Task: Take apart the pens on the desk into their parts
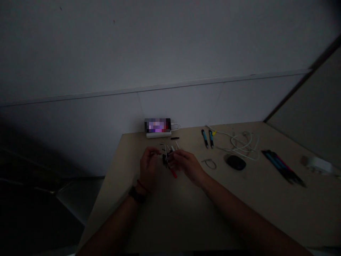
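The scene is dim. My left hand [149,167] is curled, its fingers pinched on a small thin part I cannot make out, just left of a small pile of pen parts [168,152] on the beige table [186,213]. My right hand [186,164] is closed on a bundle of dark pen pieces with a red pen [173,174] sticking out below it. The two hands nearly meet over the pile. A dark band sits on my left wrist.
A phone with a lit screen [157,126] leans on a white block at the table's back edge. Two blue pens [207,138], a white cable [241,142], a black mouse [236,162], a loop of band [210,163], several pens [282,167] and a white adapter [318,164] lie to the right.
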Available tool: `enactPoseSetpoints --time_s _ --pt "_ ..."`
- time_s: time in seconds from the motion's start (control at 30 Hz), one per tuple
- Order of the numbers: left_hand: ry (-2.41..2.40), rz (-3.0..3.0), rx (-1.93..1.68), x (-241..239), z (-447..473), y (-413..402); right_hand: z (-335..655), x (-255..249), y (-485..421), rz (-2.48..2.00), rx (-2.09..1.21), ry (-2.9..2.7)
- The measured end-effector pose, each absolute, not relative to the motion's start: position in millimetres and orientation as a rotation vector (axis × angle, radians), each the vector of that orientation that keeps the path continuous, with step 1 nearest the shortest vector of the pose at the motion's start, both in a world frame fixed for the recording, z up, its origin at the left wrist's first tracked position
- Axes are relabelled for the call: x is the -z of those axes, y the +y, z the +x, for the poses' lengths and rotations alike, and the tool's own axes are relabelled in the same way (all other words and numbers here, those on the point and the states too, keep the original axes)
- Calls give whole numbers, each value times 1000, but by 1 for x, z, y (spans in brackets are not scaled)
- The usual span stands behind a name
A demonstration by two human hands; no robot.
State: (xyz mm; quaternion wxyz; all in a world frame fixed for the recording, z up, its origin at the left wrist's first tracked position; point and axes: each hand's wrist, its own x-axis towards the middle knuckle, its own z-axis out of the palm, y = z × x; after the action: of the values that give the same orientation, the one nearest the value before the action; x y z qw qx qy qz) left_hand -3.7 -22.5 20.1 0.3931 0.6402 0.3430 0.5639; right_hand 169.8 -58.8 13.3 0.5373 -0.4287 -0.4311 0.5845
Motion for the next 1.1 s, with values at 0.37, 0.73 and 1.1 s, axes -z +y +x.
enactPoseSetpoints --time_s 0.37,0.73,1.1 --pt "312 2102 -1370 -21 8 -59 144 -24 -83 -441 -2067 -836" --pt "527 2205 -1320 -19 5 -52 146 -18 -80 -513 -2093 -848" --pt "1020 1985 -1358 -7 -1 -23 173 -14 -62 -930 -1423 -1060"
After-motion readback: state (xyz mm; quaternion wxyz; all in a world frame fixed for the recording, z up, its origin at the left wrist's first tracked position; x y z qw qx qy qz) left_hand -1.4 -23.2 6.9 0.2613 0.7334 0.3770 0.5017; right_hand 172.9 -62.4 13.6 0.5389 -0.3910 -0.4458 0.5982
